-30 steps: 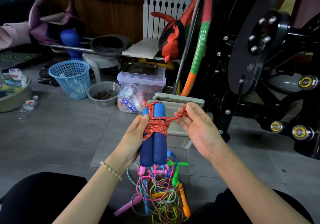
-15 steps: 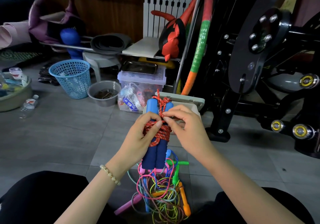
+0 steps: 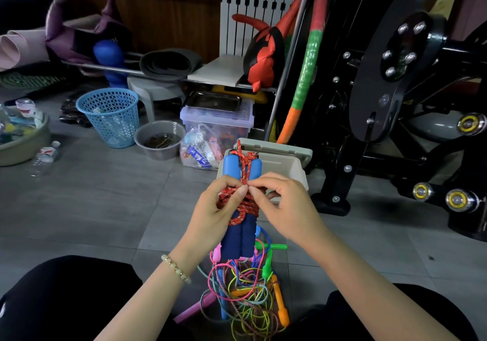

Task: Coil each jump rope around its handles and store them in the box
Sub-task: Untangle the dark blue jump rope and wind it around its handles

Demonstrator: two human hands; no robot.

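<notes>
Nearest, a tangle of ropes (image 3: 247, 296) was left uncoiled on the floor. Above it, blue handles (image 3: 241, 238) were clasped by the left grip (image 3: 210, 211), and the nearly wound red rope (image 3: 243, 203) was pinched by the right grip (image 3: 287, 209). Beyond, the box (image 3: 284, 165) was left waiting.

Right grip (image 3: 287, 206) now in on the red rope coil (image 3: 249, 207)

The floor (image 3: 105, 209) is grey tile. Far left of centre stands a blue basket (image 3: 110, 116), upright, with a grey bowl (image 3: 159, 140) just beside it. Next along is a clear storage bin (image 3: 218, 122) with a metal tray (image 3: 212, 101) on its lid and a plastic bag (image 3: 199, 148) against its front. At the left edge are a basin (image 3: 26, 145) and a water bottle (image 3: 44, 156) on its side. A black exercise machine (image 3: 395, 77) fills the right side, with a striped hoop (image 3: 307, 71) near it.
</notes>
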